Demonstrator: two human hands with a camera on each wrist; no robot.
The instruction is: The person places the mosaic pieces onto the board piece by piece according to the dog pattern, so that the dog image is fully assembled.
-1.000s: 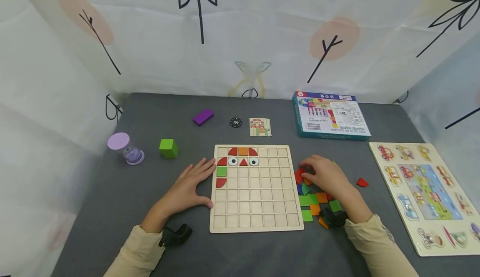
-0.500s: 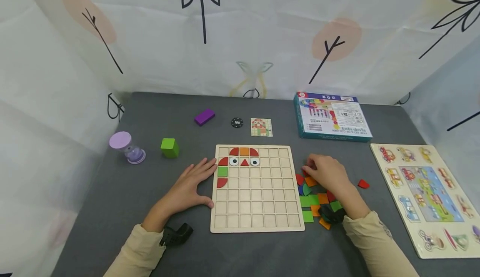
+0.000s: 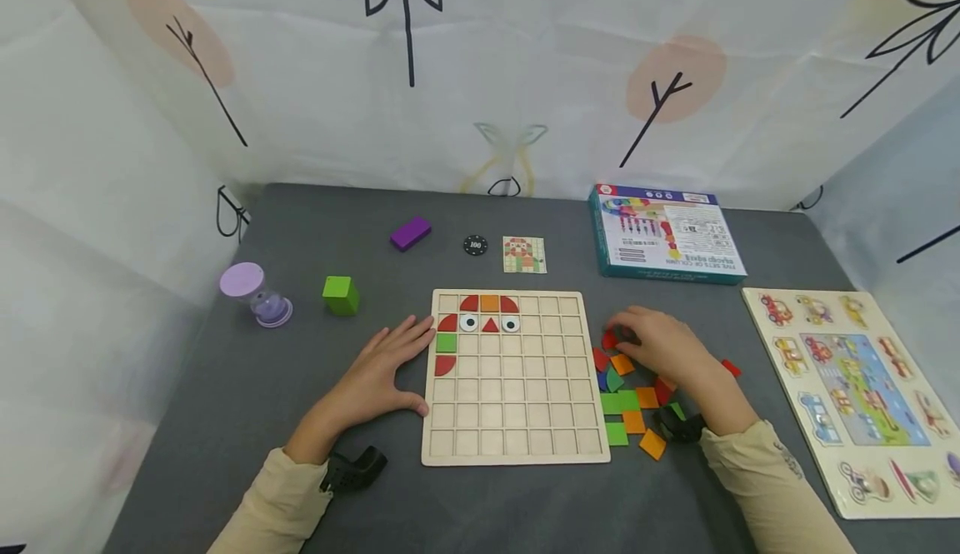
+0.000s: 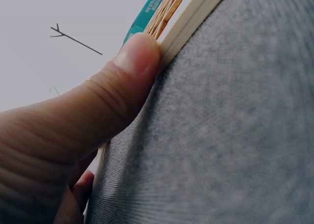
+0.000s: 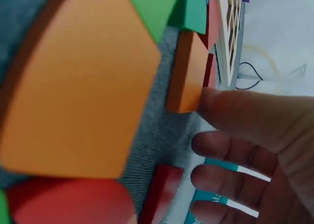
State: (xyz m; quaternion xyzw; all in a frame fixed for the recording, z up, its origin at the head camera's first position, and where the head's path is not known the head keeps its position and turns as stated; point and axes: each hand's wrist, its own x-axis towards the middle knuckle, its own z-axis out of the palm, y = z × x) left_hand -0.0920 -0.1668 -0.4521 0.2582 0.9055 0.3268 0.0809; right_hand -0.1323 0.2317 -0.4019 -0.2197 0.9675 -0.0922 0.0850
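Observation:
A wooden grid board point(image 3: 517, 421) lies on the dark table with red, orange, green and eye tiles point(image 3: 489, 312) in its upper left cells. My left hand point(image 3: 375, 375) spreads along its left side, fingertips and thumb at the edge; in the left wrist view the thumb point(image 4: 132, 62) presses on the board's wooden edge point(image 4: 191, 25). Right of the board, my right hand point(image 3: 663, 346) pinches a red tile point(image 3: 610, 339) between thumb and forefinger. In the right wrist view the forefinger is hidden behind the thumb point(image 5: 235, 109), which is right at an orange tile point(image 5: 189, 77).
Several loose tiles point(image 3: 622, 402) lie between the board and my right wrist. A small pattern card point(image 3: 524, 255), a black chip point(image 3: 476, 245), a purple block point(image 3: 410, 234), a green block point(image 3: 341, 296) and an hourglass point(image 3: 258, 294) stand behind. A box point(image 3: 667, 233) and picture puzzle point(image 3: 810, 454) are right.
My right hand has shifted slightly right from the tile pile, then a little back left; a red tile now shows at its fingertips. Some loose tiles near the wrist have moved. The left hand stays still.

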